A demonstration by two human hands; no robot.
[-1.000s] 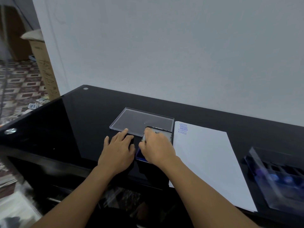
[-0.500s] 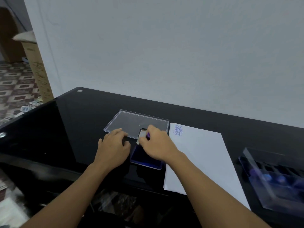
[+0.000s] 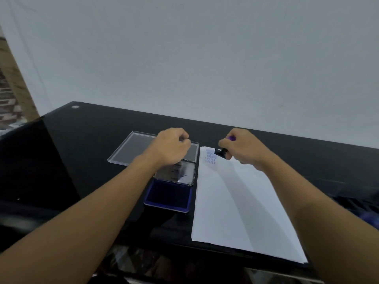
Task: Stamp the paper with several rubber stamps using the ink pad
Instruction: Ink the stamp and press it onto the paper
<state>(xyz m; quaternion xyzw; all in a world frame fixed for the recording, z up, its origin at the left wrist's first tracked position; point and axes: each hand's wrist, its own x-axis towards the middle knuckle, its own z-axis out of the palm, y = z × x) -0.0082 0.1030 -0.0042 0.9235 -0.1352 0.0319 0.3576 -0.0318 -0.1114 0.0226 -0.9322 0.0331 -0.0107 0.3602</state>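
stamping at the top corner of the sheet

head view: the right hand [image 3: 244,147] grips a small rubber stamp [image 3: 222,153], fingers curled round its purple-topped handle. its dark base is at the far left corner of the paper [image 3: 235,201], right beside a short column of blue prints [image 3: 210,157]. whether the base is touching the sheet cannot be told. the left hand [image 3: 170,148] hovers over the far end of the ink pad [image 3: 168,195] with its fingers curled in and nothing seen in them. the pad lies open just left of the paper, its hinged lid [image 3: 176,173] folded back. a clear plastic cover [image 3: 131,152] lies flat on the black table [image 3: 92,140] beyond it. a blurred case [image 3: 352,201] sits at the right edge.

the risks, as i judge them:
- the stamp is so close to the earlier prints that a slightly skewed landing would overlap them.
- nothing holds the sheet down, so a sideways push could slide it on the glossy top and smear the mark.
- rocking the stamp, or lifting it at a tilt, would leave a doubled or half-faded print.
- the left wrist hangs low over the wet pad and could pick up ink.
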